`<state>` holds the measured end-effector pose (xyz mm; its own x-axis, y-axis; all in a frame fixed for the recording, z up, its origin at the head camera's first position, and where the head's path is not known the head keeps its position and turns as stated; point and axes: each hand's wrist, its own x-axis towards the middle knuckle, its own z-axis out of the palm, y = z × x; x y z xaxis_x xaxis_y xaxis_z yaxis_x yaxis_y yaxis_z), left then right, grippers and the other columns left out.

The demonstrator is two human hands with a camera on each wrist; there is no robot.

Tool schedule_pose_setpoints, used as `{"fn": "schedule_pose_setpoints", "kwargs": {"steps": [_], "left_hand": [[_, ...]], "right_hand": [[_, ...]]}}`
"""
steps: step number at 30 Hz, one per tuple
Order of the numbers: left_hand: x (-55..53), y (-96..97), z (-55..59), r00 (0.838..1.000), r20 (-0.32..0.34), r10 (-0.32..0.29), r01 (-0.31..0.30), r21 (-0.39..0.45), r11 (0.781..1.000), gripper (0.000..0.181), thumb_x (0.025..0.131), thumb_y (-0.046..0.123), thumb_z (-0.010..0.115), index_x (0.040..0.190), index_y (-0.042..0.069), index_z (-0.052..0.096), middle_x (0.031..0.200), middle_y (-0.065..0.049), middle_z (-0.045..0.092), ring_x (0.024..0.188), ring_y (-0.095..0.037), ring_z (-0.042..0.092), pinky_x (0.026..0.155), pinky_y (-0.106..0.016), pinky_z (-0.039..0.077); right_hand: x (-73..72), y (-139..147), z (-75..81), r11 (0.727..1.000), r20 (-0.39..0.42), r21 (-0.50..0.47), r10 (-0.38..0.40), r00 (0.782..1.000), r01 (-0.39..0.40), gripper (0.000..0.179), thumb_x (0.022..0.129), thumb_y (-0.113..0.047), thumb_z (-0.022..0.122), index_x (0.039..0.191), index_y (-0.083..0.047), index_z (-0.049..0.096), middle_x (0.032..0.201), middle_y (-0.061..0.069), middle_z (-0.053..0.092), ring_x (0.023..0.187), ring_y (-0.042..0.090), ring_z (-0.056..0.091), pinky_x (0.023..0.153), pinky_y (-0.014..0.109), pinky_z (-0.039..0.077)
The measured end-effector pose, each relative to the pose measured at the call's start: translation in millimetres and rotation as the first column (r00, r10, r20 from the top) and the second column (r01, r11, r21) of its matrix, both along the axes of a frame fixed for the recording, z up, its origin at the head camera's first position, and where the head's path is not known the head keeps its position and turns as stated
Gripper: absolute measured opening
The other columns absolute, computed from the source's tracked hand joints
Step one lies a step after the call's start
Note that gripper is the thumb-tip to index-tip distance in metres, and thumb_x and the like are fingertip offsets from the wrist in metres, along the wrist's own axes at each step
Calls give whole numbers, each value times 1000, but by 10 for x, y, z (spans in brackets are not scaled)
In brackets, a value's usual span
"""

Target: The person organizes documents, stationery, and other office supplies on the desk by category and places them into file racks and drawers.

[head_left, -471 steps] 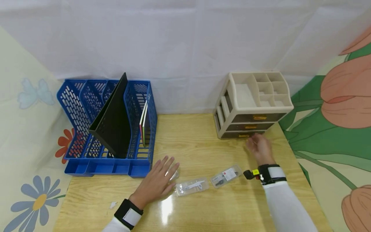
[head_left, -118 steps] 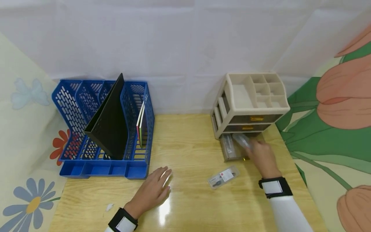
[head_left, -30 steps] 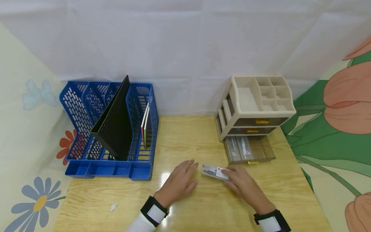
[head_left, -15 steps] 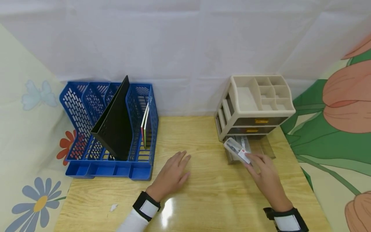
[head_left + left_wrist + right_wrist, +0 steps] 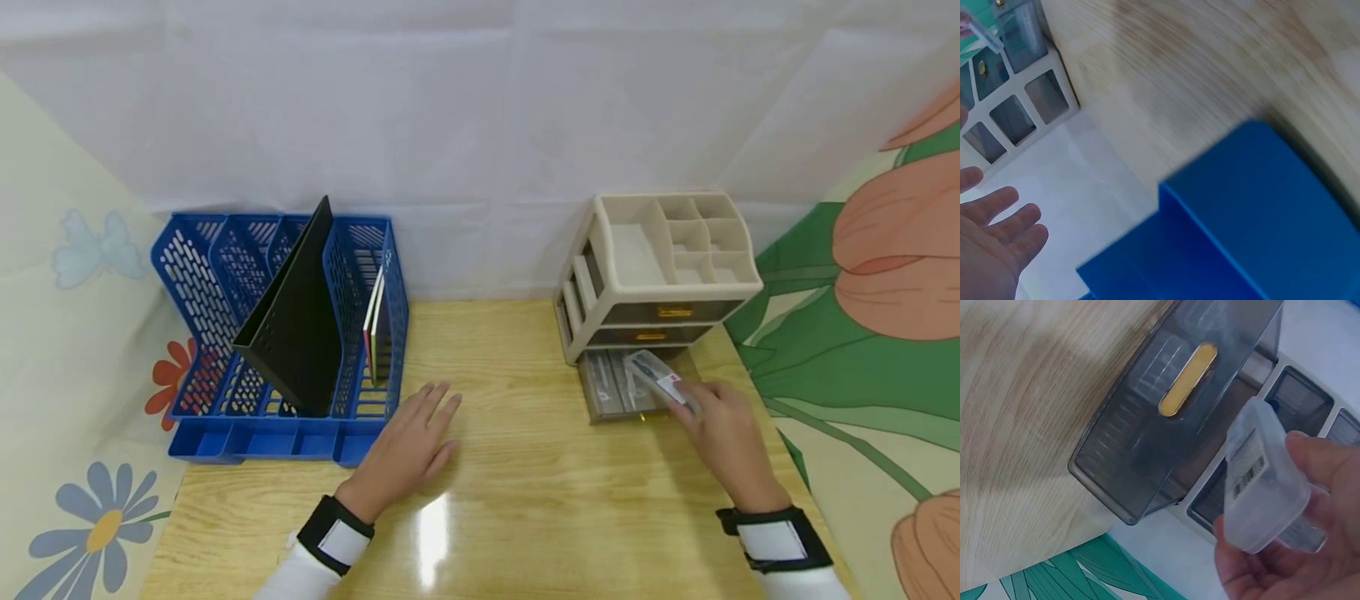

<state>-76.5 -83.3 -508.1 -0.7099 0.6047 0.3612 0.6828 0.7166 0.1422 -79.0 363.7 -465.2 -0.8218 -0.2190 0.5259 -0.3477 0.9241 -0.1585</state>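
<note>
My right hand (image 5: 731, 437) grips one end of a slim clear plastic case (image 5: 651, 373) with a white label, tilted above the pulled-out bottom drawer (image 5: 611, 419) of a cream cabinet (image 5: 678, 290). The right wrist view shows thumb and fingers around the frosted case (image 5: 1263, 494), a barcode on its label, and the drawer's smoky front (image 5: 1110, 469) with a gold handle. Two other clear cases (image 5: 602, 379) lie side by side in the drawer's left part. Fingers extended, my left hand (image 5: 401, 450) holds nothing beside the blue file organizer's front tray (image 5: 262, 437).
The blue organizer (image 5: 397, 333) stands at left with a black folder (image 5: 300, 333) and thin booklets (image 5: 372, 329) in it. Two upper drawers (image 5: 648, 336) of the cabinet are closed beneath its compartment top. White cloth (image 5: 480, 167) hangs behind the table (image 5: 510, 467).
The bottom drawer has been pulled out and two cases put in it. My right hand has lifted the last case off the table to the drawer; my left hand has drawn back left.
</note>
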Motion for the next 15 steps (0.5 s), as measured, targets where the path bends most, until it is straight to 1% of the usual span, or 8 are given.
{"fn": "schedule_pose_setpoints", "kwargs": {"steps": [3,7,10,13,15], "left_hand": [[-4,-56,21,1000,-15,-12,12,-8,1000,65,91,34,59,146,6,41,150,-22,42,137,-37,37,109,-52,39],[-1,-98,9,998,-48,-34,34,-14,999,68,90,34,59,148,5,38,150,-23,42,136,-39,39,107,-54,41],[16,-116,2,997,-56,-46,45,-23,999,66,95,37,52,149,4,35,151,-24,39,138,-39,34,108,-54,39],[40,-132,1,998,-44,-52,51,-32,998,64,99,42,42,151,6,33,154,-23,35,142,-38,27,111,-55,36],[54,-144,-1,998,-31,-56,55,-27,998,65,99,44,39,152,6,32,156,-22,32,144,-37,22,112,-55,33]], "right_hand": [[-65,41,-15,999,32,28,-27,999,26,35,69,-8,82,99,6,72,77,32,62,66,43,58,51,57,49],[-156,70,-59,996,62,55,-67,996,64,32,71,-8,81,97,7,72,74,32,63,64,44,57,50,57,48],[-226,83,-120,993,62,64,-102,993,98,29,71,-8,81,95,7,71,71,32,61,61,44,55,47,57,45],[-289,85,-187,988,58,70,-145,988,140,27,71,-7,81,92,7,71,69,31,58,57,44,53,42,56,43],[-332,77,-232,982,58,80,-176,983,171,27,71,-8,81,91,7,69,67,31,56,56,44,52,40,56,42]]}}
